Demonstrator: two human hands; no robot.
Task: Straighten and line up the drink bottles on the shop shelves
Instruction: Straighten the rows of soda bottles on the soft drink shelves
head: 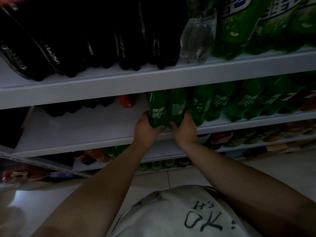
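Two green soda bottles stand side by side near the front of the middle shelf (77,132). My left hand (145,130) grips the base of the left green bottle (156,108). My right hand (185,129) grips the base of the right green bottle (177,106). A row of several more green bottles (248,101) continues to the right on the same shelf, close beside the held pair. Further left at the back stand dark cola bottles (77,106) and one with a red cap (126,100).
The upper shelf (102,86) carries large dark cola bottles (85,36), a clear bottle (198,35) and big green bottles (248,26). Lower shelves hold small mixed drinks (97,156). Pale tiled floor lies below.
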